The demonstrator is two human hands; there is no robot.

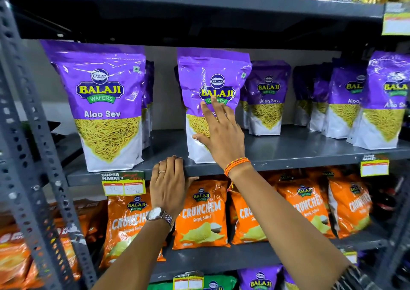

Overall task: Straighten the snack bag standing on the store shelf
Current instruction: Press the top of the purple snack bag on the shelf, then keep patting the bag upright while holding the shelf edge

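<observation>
A purple Balaji Aloo Sev snack bag (213, 76) stands upright near the front of the grey middle shelf (288, 154), at the centre of the view. My right hand (219, 134) lies flat against the bag's front, fingers spread over its lower half, gripping nothing. The thumb reaches toward the bag's left edge. My left hand (169, 183) rests on the shelf's front lip just below and left of the bag, its fingers curled over the edge. The bottom right corner of the bag is hidden behind my right wrist.
A larger-looking Aloo Sev bag (106, 103) stands to the left, more purple bags (268, 98) further back to the right. Orange Crunchem bags (202, 214) fill the shelf below. A perforated steel upright (28, 134) runs down the left. Price labels (123, 183) hang on the shelf lip.
</observation>
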